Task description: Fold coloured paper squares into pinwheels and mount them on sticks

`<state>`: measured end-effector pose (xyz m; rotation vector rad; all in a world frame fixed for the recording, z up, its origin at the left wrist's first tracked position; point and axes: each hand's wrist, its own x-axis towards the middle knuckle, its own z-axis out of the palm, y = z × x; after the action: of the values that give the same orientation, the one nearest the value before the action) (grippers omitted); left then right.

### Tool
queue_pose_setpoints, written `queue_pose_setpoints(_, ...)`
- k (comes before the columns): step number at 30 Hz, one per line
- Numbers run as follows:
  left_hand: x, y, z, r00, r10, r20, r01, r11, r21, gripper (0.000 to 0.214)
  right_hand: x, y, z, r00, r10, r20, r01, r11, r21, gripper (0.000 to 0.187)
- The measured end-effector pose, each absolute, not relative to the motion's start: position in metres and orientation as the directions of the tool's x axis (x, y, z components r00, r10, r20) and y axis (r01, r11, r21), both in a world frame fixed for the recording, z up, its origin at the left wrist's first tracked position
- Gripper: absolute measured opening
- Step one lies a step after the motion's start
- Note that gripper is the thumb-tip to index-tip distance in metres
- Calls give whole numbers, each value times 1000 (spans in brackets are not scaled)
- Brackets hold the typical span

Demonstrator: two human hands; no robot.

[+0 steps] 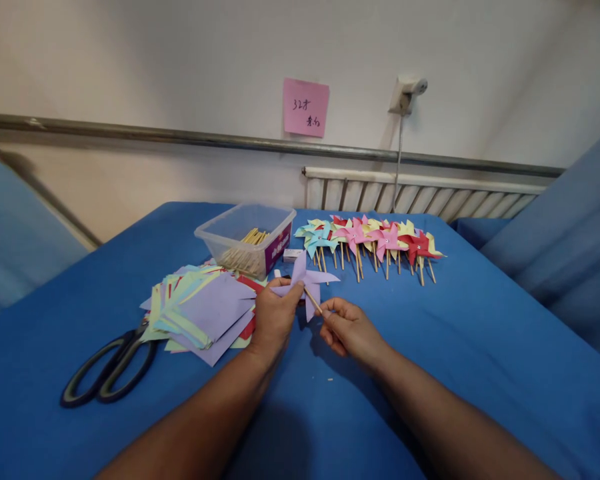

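One pink note [306, 108], beyond the purple pinwheel [305, 273], begins "32".

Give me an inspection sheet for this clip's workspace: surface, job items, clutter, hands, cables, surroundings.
Surface: table under a blue cover, lightly creased.
Job items: purple pinwheel on a stick, in hand; other pinwheels grouped at the back right; loose paper pile at left; clear tub of sticks behind it.
Clutter: scissors, blades hidden by paper; small box beside the tub; tiny white scrap in front.
Hands: left hand grips the purple pinwheel; right hand pinches its stick.
Cables: one cord, from wall outlet down past the radiator.
Surroundings: pink note, metal pipe, blue curtains both sides.
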<state>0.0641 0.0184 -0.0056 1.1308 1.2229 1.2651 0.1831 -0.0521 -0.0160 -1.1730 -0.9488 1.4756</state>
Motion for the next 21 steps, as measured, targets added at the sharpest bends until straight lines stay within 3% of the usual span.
queue_pose_setpoints(8,66,13,-11,49,999,-16,116,10,993,27,186,-49,-18,-16,978,-208,-273,-205,-940,35)
queue_pose_setpoints(15,68,14,-11,32,997,-71,13,71,997,29,185,-47,-18,67,977,-200,-280,-174,-944,35)
queue_pose_setpoints(17,68,16,-12,27,997,-75,0,75,997,29,184,-49,-17,152,982,-115,-185,-86,-979,31)
queue_pose_setpoints(21,68,16,-12,16,998,-59,22,59,998,24,186,-55,-13,313,924,219,209,158,-965,20)
